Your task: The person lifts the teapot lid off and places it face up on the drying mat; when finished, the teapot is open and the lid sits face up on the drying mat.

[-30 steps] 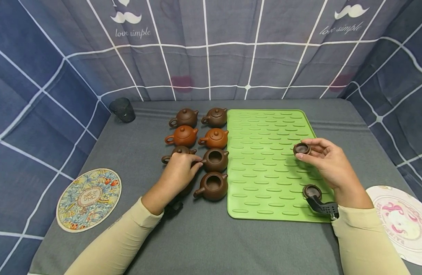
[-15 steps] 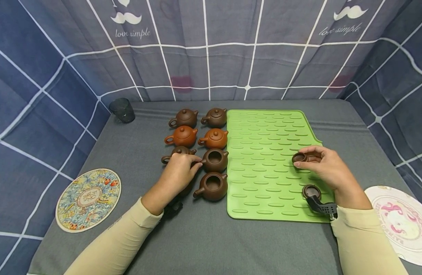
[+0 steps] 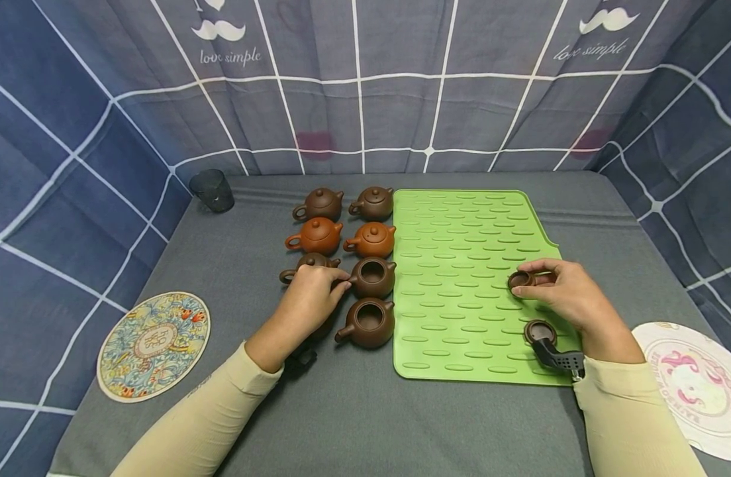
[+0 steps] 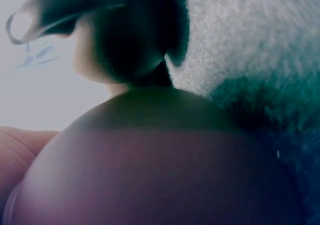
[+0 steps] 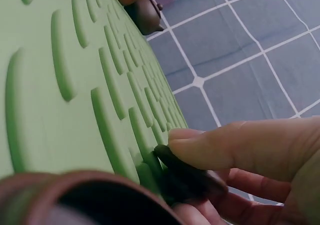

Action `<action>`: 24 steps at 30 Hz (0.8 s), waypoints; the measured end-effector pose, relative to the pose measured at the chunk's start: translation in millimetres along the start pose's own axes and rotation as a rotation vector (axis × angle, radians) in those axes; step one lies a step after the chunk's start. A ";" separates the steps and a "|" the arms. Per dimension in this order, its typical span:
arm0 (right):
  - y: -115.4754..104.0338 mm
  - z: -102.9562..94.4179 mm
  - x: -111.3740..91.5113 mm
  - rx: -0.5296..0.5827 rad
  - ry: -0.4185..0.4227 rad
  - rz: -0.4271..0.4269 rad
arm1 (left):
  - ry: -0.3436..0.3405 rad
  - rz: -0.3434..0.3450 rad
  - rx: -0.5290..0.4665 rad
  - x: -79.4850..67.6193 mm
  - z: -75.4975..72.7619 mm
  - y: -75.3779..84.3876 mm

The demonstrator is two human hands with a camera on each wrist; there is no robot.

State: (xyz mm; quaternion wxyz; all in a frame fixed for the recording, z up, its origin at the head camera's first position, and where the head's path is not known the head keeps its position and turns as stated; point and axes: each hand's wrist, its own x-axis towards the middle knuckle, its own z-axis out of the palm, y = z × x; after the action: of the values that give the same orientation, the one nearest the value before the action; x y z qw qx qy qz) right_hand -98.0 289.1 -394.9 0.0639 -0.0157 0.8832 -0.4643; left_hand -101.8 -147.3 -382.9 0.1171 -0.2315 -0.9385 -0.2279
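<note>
Basically: R hand (image 3: 565, 295) pinches a dark lid (image 3: 520, 281) over the mat (image 3: 449, 338); L hand (image 3: 308, 295) well apart.

Held lid's round, so no long axis; it's at R fingertips, toward mat's R edge, just beyond the 2nd lid (image 3: 540, 331), which lies nearer the person. Can't tell if held lid touches mat. L seems to pinch the handle of a lidless teapot (image 3: 374, 289), across mat to the L; R's obv. the closer hand to both lids.

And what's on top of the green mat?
One brown teapot lid, partly covered by a black wrist mount, lies on the green mat. The right hand pinches another lid. Anything beneath that hand is hidden.
</note>
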 end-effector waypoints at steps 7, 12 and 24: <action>-1.4 -3.4 0.6 -0.104 -0.036 0.008 | -0.005 -0.004 0.003 0.3 -0.6 0.3; -0.5 -4.9 -0.4 -0.204 -0.037 -0.043 | -0.002 0.002 -0.001 0.2 0.0 0.5; -0.5 -3.7 -0.3 -0.270 0.022 -0.089 | 0.003 0.004 0.003 0.0 -0.6 1.3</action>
State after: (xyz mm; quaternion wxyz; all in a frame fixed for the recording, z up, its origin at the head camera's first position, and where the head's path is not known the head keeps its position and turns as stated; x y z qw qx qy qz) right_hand -98.2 291.9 -392.4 0.0306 -0.0583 0.9368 -0.3436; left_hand -101.1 -146.6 -381.9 0.1194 -0.2326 -0.9383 -0.2265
